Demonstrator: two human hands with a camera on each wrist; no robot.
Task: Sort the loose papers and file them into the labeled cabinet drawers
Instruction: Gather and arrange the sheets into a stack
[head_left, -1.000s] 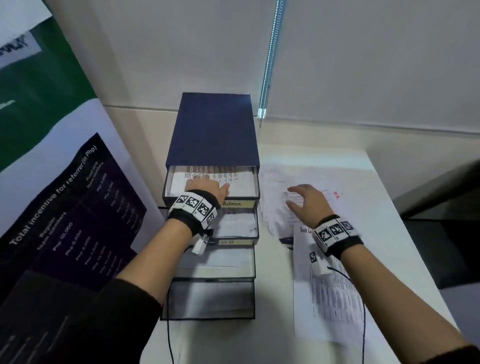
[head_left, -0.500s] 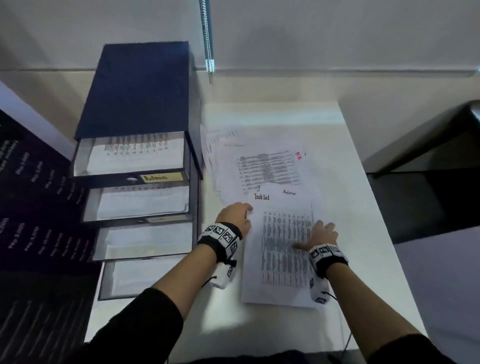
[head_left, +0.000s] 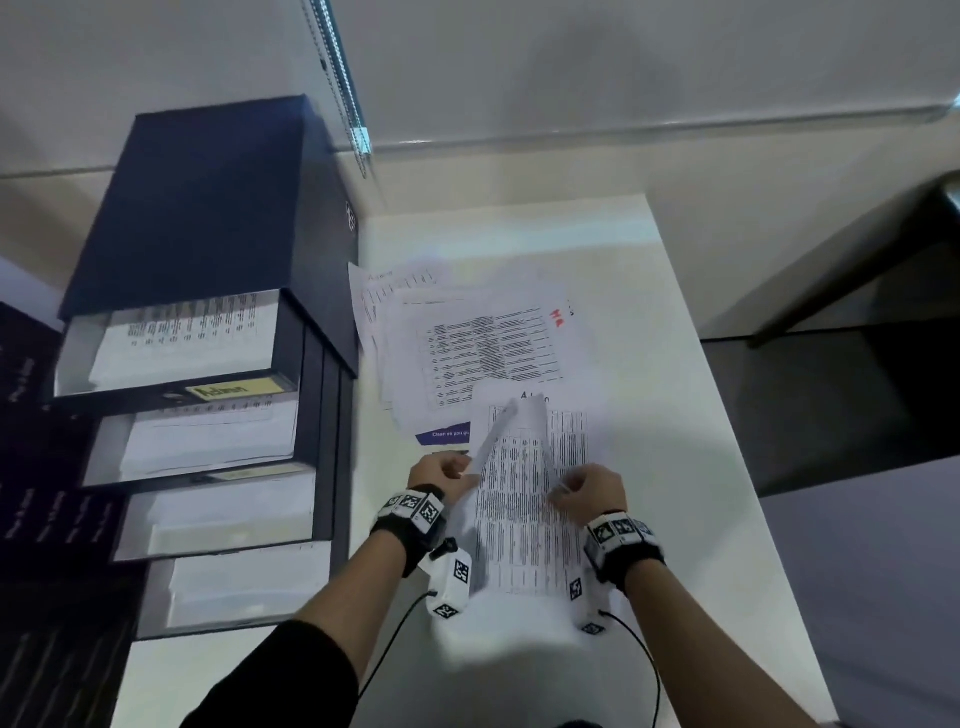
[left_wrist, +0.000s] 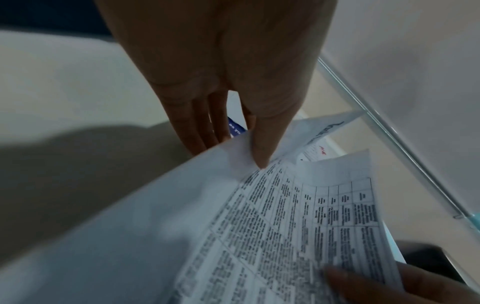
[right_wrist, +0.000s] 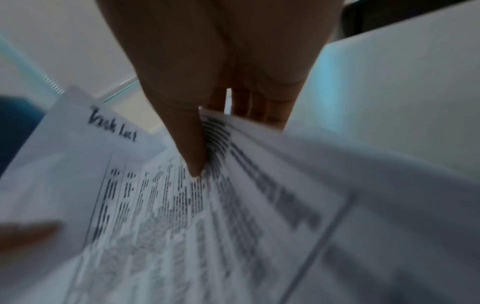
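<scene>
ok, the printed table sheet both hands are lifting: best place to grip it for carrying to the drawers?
Probably the two long side edges, mid-length, coming in from each side with thumbs on top. That is how the left hand and right hand pinch the table sheet now; it bows into a trough between them, which should keep the thin paper stiff.

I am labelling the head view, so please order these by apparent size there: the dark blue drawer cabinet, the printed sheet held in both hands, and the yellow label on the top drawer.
1. Dark blue drawer cabinet, clearly largest.
2. Printed table sheet, pinched by the left hand and the right hand; it is curled, so it looks smaller than when flat.
3. Yellow label, smallest.
</scene>
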